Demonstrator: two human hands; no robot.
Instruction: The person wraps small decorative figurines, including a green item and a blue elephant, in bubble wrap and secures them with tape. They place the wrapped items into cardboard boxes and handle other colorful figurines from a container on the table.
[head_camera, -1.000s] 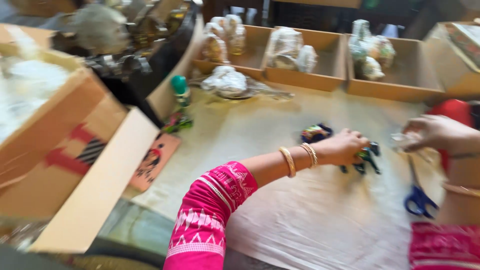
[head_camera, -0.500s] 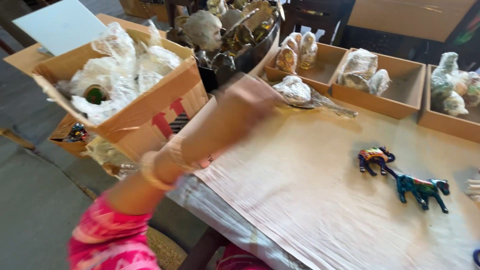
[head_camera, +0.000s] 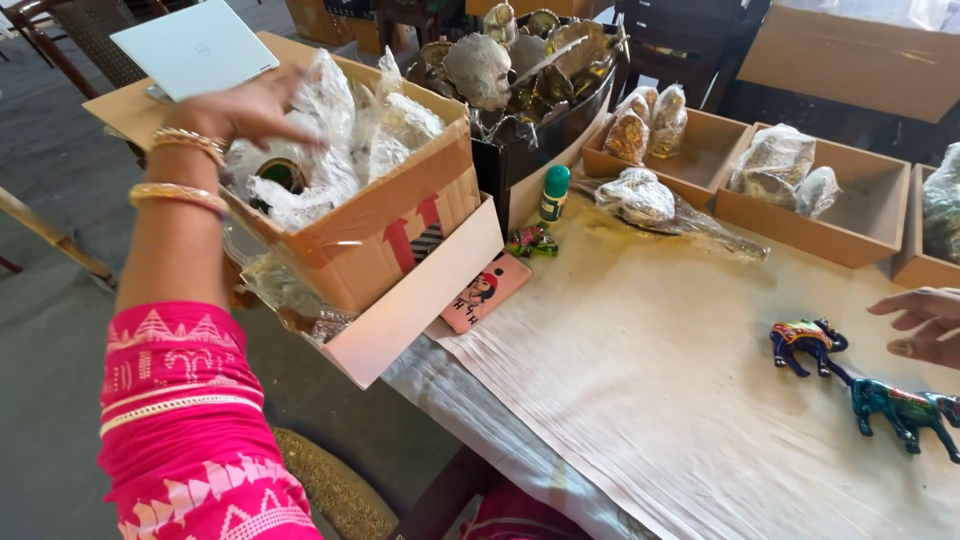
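Note:
My left hand (head_camera: 250, 108) reaches over an open cardboard box (head_camera: 400, 215) full of plastic-wrapped items (head_camera: 340, 140), fingers spread on the wrapping, holding nothing that I can see. My right hand (head_camera: 925, 325) hovers at the right edge, fingers loosely apart and empty, just above two painted animal figurines: a dark blue one (head_camera: 805, 343) and a teal horse (head_camera: 905, 410), both standing on the paper-covered table (head_camera: 650, 400).
A phone in a pink case (head_camera: 483, 292) lies by the box flap. A green-capped bottle (head_camera: 554, 193), a small colourful figurine (head_camera: 531, 241), a wrapped bundle (head_camera: 640, 197), wooden trays (head_camera: 800, 195) and a dark bin of metal pieces (head_camera: 520, 80) line the back. A laptop (head_camera: 195, 48) sits behind the box.
My left arm swung from the figurines on the table over to the cardboard box at the left. The view turned left with it. The figurines now stand free.

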